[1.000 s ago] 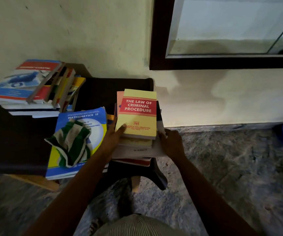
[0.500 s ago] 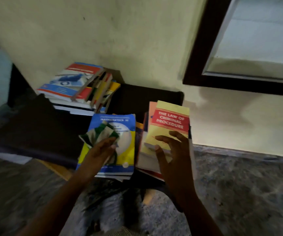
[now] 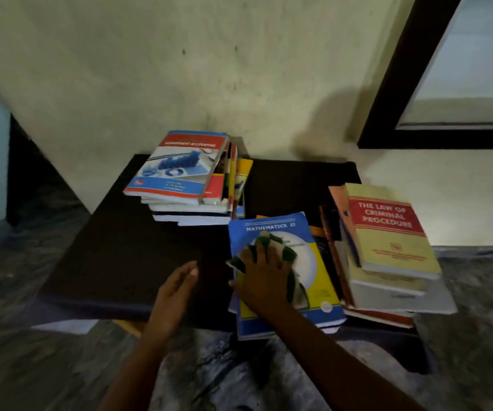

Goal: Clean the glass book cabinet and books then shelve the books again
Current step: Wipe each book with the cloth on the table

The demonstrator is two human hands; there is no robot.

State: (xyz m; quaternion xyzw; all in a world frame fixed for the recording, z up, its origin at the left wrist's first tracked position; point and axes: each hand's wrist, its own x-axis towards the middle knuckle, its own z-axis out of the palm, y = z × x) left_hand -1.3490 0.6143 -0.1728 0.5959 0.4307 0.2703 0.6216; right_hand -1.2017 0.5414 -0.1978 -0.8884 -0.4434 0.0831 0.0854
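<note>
A blue-and-yellow softcover book titled "MATHEMATICS II" (image 3: 317,287) lies flat on other books at the near edge of a dark flat-topped counter (image 3: 120,247), and its near end overhangs that edge. A bunched green-and-white striped cloth (image 3: 286,253) sits on its cover. The right grip (image 3: 264,277) lies on the cloth with fingers spread and fairly straight, pressing it to the cover rather than clenched round it. The left grip (image 3: 175,287) is just left of the mathematics book, over bare counter. It is released, with fingers loosely together and nothing in it; whether it touches the surface cannot be told.

Just right of the mathematics book is a flat stack topped by a yellow paperback with a red band reading "THE LAW OF CRIMINAL PROCEDURE" (image 3: 393,244). The stack's spines sit close beside the mathematics book.

Beyond the mathematics book and to its left, near the pale plastered wall (image 3: 180,69), a second stack is topped by a red, white and blue book titled "MANAGEMENT ACCOUNTING" (image 3: 180,170). A few books lean on edge at its right side.

Well beyond and to the right of the mathematics book, the dark wooden frame of the glass book cabinet (image 3: 387,93) is set in that wall. The view is motion-blurred.
</note>
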